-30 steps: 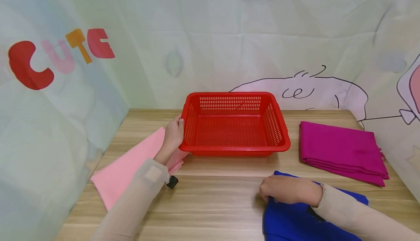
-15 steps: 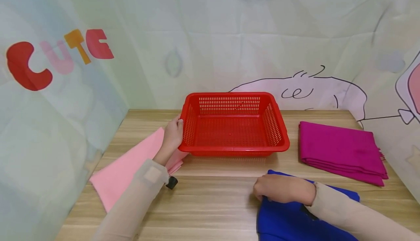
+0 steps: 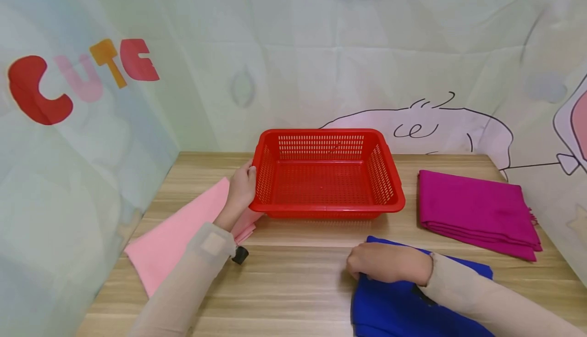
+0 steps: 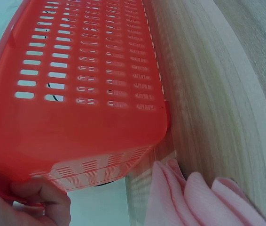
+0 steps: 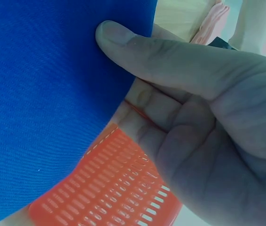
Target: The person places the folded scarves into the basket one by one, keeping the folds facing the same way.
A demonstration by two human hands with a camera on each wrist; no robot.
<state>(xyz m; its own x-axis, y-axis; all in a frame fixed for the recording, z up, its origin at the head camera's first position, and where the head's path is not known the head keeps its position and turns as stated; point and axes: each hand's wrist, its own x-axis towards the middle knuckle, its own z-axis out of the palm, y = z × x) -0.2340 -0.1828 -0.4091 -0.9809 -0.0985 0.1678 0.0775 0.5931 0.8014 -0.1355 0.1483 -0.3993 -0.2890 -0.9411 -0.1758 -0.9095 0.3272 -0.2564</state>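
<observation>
A red plastic basket (image 3: 321,184) with slotted walls stands near the back of the table, nothing inside it. My left hand (image 3: 241,186) grips its left rim; in the left wrist view the fingers (image 4: 48,200) curl round the rim's corner. At the lower right, my right hand (image 3: 390,263) pinches the edge of a folded blue cloth (image 3: 403,306). The right wrist view shows the thumb (image 5: 137,52) on top of the blue cloth, the other fingers partly hidden behind it. Under my left forearm lies a folded pink cloth (image 3: 179,237).
A folded magenta cloth (image 3: 477,209) with a fringed edge lies at the right of the wooden table (image 3: 284,286). Printed fabric walls (image 3: 293,72) close off the back and both sides.
My right hand has slid left with the blue cloth in its grip. The left hand, the basket and the other cloths stay in place.
</observation>
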